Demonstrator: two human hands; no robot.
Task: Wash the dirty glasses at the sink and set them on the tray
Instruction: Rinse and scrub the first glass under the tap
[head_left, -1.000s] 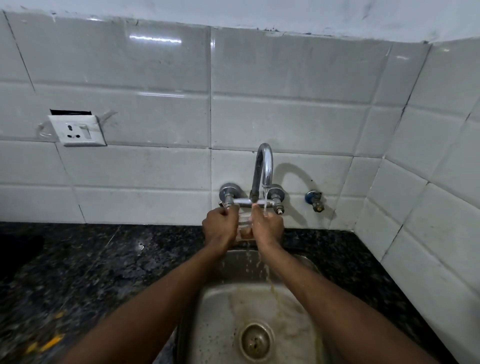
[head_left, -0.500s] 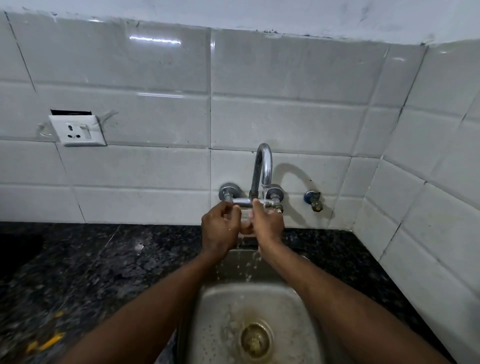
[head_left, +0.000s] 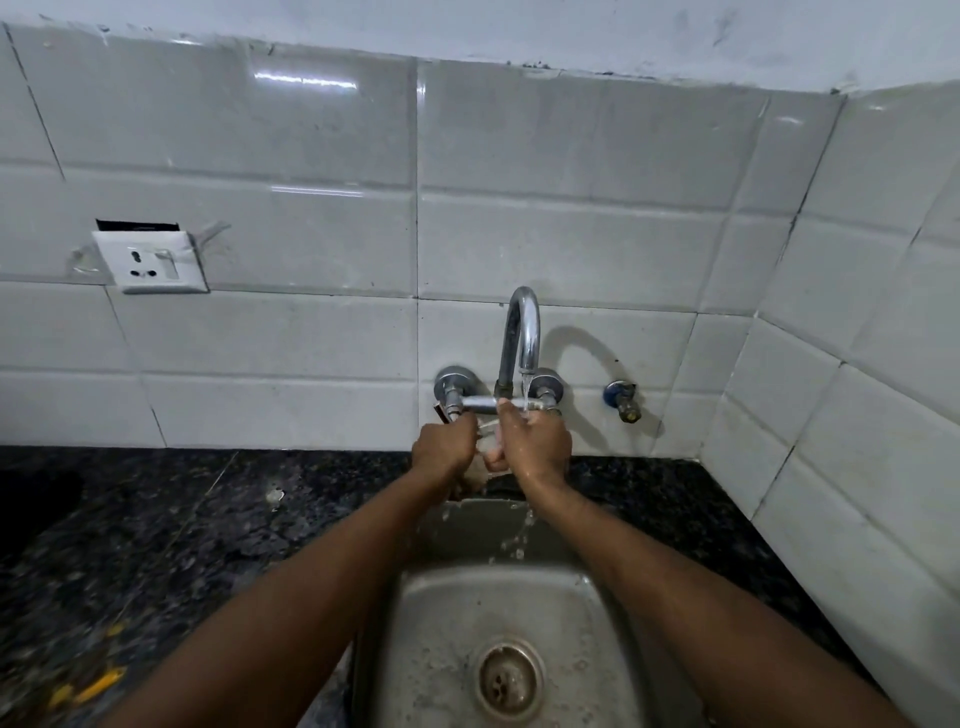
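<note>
A glass (head_left: 487, 430) held between two hands under the running tap (head_left: 521, 338), above the sink (head_left: 447, 597)

White wall tiles (head_left: 311, 130) rise behind a dark speckled countertop (head_left: 156, 530), and the steel sink is set into it with its drain (head_left: 508, 680) near the bottom edge. The curved tap stands on the wall above the sink's far rim, and a thin stream of water (head_left: 525, 397) falls from it onto the right hand (head_left: 535, 444). The left hand (head_left: 444, 447) has its fingers curled round the glass from the left, and the right hand wraps it from the right. Only a clear sliver of the glass shows in the gap between them, just below the tap's crossbar. Droplets fall into the sink below. A white socket (head_left: 153, 262) sits on the wall, far left
</note>
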